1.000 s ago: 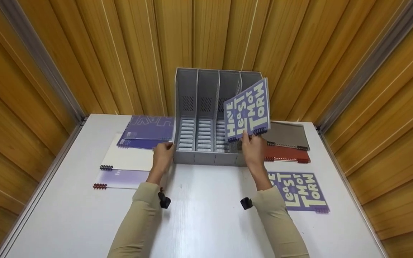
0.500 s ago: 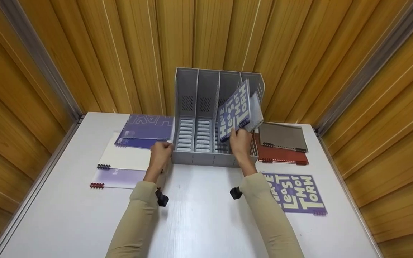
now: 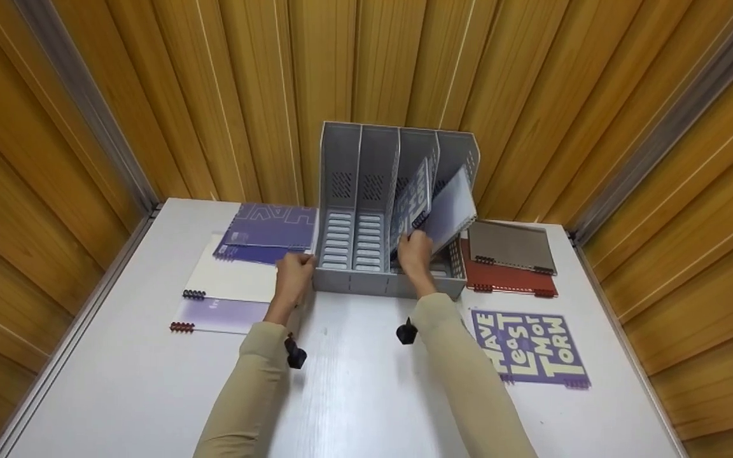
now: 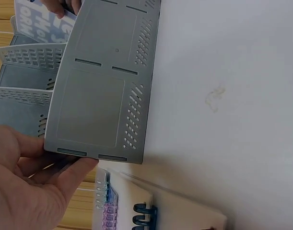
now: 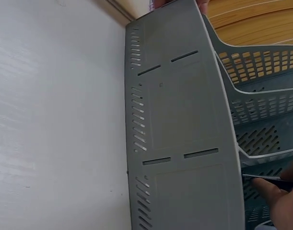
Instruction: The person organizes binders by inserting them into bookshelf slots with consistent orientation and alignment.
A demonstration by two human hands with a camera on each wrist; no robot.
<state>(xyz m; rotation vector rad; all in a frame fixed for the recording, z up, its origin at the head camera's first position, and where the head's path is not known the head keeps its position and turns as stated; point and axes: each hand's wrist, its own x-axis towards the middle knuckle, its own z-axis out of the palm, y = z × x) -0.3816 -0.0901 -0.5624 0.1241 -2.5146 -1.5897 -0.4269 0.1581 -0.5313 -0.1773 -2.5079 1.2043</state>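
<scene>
A grey file organizer (image 3: 366, 283) with several upright compartments stands against the back wall. My left hand (image 3: 293, 280) pinches its front left edge between thumb and fingers; the left wrist view shows this hand (image 4: 36, 187) close up. With my right hand (image 3: 416, 254) I hold a purple lettered notebook (image 3: 412, 197) by its ring-bound lower end. It stands tilted inside the third compartment from the left. In the right wrist view my right hand (image 5: 285, 206) is partly cut off behind the organizer's front wall. A pale purple notebook (image 3: 452, 207) leans in the rightmost compartment.
Left of the organizer lie purple-blue notebooks (image 3: 271, 226), a cream notebook (image 3: 233, 273) and a lilac notebook (image 3: 220, 315). On the right lie a grey-brown notebook (image 3: 513, 245), a red notebook (image 3: 509, 278) and another purple lettered notebook (image 3: 532, 346). Wood-look panels (image 3: 315, 57) enclose the white table.
My right hand has brought the lettered notebook left and down into the third compartment, uncovering the pale notebook in the rightmost one. The left hand stays on the organizer's edge.
</scene>
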